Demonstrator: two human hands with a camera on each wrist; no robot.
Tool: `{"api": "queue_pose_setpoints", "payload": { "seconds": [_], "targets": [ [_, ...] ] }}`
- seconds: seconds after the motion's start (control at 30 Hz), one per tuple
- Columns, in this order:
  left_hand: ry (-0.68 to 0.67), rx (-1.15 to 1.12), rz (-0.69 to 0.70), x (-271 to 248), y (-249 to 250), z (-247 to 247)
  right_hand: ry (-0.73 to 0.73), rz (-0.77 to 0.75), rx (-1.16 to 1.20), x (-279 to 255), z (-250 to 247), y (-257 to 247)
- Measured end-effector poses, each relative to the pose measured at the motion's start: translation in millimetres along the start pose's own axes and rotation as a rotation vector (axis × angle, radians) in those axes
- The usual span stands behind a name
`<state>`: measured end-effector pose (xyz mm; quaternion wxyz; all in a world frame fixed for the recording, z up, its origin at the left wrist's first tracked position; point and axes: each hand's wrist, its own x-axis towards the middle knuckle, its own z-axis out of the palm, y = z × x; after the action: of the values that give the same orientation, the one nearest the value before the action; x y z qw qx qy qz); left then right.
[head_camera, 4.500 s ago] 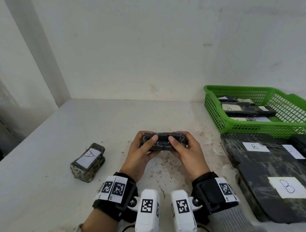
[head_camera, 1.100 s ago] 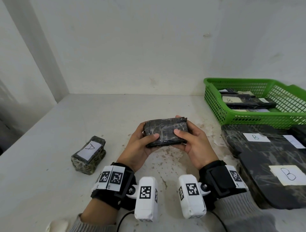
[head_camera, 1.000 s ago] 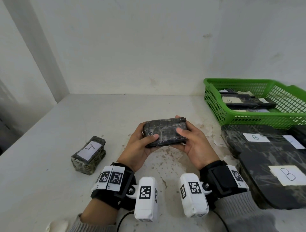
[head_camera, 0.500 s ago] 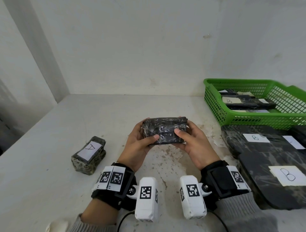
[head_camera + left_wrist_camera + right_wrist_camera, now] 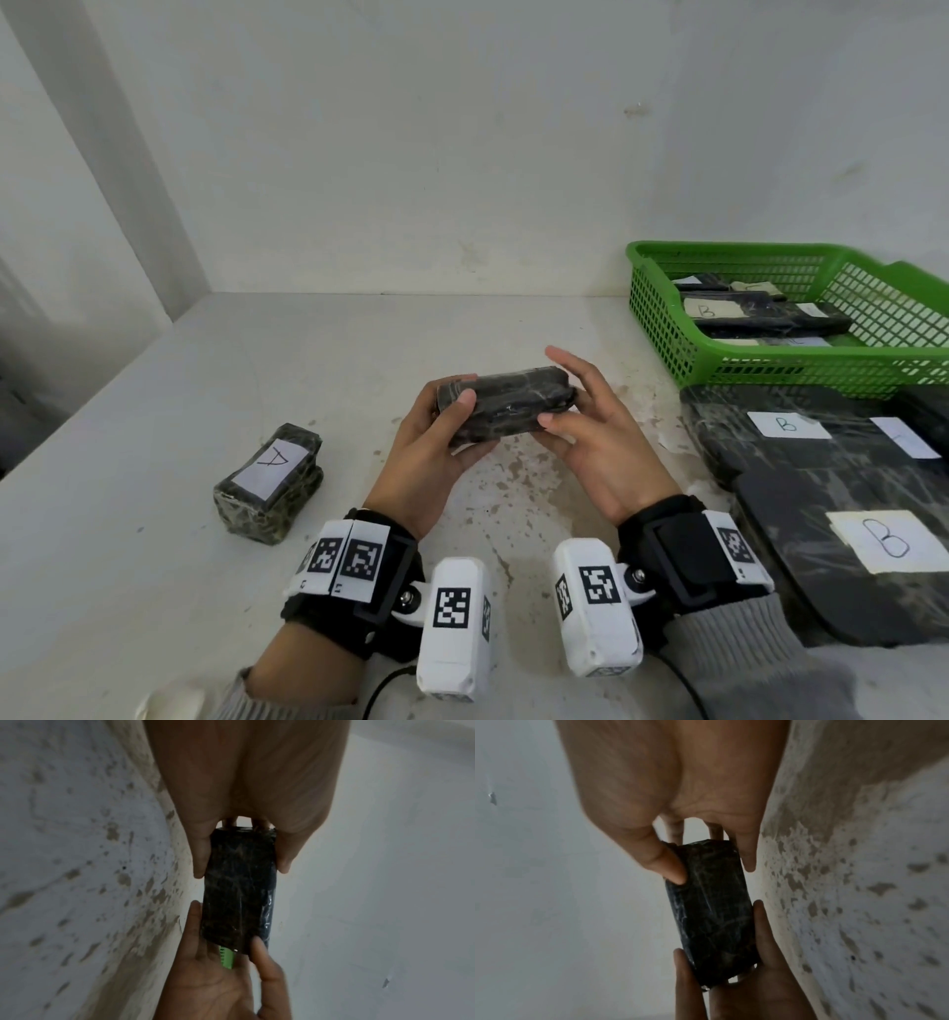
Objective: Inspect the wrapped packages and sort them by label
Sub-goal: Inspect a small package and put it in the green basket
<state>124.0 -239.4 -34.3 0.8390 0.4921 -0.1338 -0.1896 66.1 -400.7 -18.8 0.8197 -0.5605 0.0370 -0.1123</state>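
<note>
One wrapped package (image 5: 268,482) marked A lies alone on the bench (image 5: 128,539), well to the left of the hands, so the A group looks barely begun. To the right of the hands a green basket (image 5: 662,329) holds several labelled packages, and large flat B-labelled packages (image 5: 821,493) lie just in front of it; whether those count as sorted cannot be told. Held above the bench between both hands is a dark wrapped package (image 5: 506,408), its long axis running left to right and tilted slightly up toward the basket. No label shows on any face in view, so inspection seems unfinished. The left hand (image 5: 436,452) grips its left end, thumb on top; the right hand (image 5: 595,442) pinches the right end with thumb and fingertips, its other fingers spread loosely.
</note>
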Motion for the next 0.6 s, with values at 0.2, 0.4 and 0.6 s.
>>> {"api": "queue_pose_setpoints", "payload": {
  "seconds": [0.2, 0.4, 0.6],
  "targets": [
    [-0.013, 0.055, 0.087, -1.9, -0.3, -1.1, 0.047, 0.072, 0.070, 1.0, 3.1, 5.2],
    [0.025, 0.069, 0.087, -0.7, 1.6, -1.5, 0.073, -0.015, 0.024, -0.5, 5.2, 7.4],
    [0.112, 0.098, 0.092, 1.1, -0.2, -3.0, 0.096, 0.011, 0.013, -2.3, 9.2, 7.8]
  ]
}}
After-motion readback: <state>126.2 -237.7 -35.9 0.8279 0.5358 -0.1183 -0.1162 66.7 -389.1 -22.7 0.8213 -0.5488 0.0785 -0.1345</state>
